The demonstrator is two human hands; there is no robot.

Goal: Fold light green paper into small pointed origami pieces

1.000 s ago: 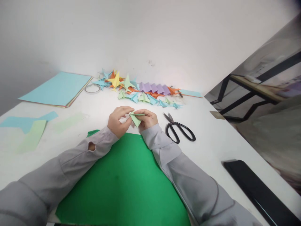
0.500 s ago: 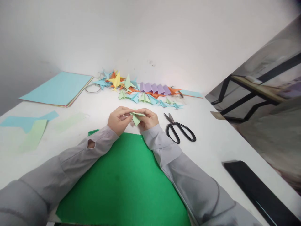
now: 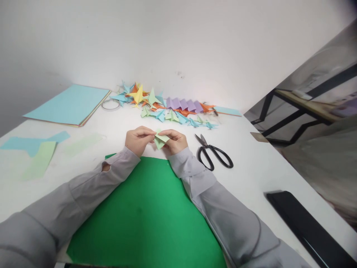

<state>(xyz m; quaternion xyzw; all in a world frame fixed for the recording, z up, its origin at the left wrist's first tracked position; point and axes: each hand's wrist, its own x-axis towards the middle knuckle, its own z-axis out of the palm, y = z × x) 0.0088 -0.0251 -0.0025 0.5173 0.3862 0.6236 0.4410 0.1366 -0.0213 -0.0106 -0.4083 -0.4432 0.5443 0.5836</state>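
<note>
A small folded piece of light green paper (image 3: 160, 141) is held up between my two hands, just beyond the far edge of a green sheet (image 3: 147, 216). My left hand (image 3: 138, 140) pinches its left side between thumb and fingers. On the other side my right hand (image 3: 176, 141) grips the paper, thumb on top and the other fingers partly hidden behind it. Black-handled scissors (image 3: 213, 150) lie with blades parted to the right of my right hand.
Several folded paper shapes in blue, yellow, green and orange (image 3: 138, 95) line the wall, beside a pleated purple strip (image 3: 184, 104). A stack of coloured paper (image 3: 69, 104) and a tape roll (image 3: 110, 104) sit back left. Paper scraps (image 3: 40, 160) lie left; a black object (image 3: 306, 227) lies right.
My left hand has shifted slightly left, and its fingers have moved toward the paper's edge. The folded paper has turned, showing more of its upper flap. My right hand has barely moved.
</note>
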